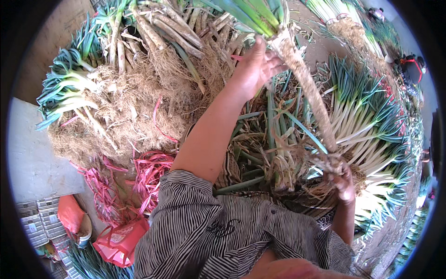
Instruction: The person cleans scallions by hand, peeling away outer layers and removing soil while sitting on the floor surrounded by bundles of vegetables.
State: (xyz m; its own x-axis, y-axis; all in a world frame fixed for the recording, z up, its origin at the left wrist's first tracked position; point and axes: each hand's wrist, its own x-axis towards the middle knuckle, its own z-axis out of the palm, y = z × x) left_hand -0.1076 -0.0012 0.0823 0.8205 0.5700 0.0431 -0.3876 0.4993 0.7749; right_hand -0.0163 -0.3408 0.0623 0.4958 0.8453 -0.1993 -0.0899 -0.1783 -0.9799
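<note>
A long leek or large green onion with a soil-covered stalk (pixel 310 87) slants across the upper right middle, green leaves at the top and roots at the bottom. My right hand (pixel 341 181) grips it at the root end. Beside its upper stalk, where the leaves begin, is my left hand (pixel 260 66), thumb up and fingers spread; whether it touches the stalk is hard to tell. Below the stalk, stripped leaves and peelings (pixel 278 153) lie over my lap. Cleaned white-stemmed green onions (pixel 362 125) fan out at the right.
Untrimmed onions with matted roots (pixel 139 80) are heaped at upper left. Pink plastic strips (pixel 150 174) and a red bag (pixel 122 240) lie lower left, near plastic crates (pixel 48 216). Tied bundles (pixel 345 28) rest at upper right. Other people (pixel 413 69) are at the far right.
</note>
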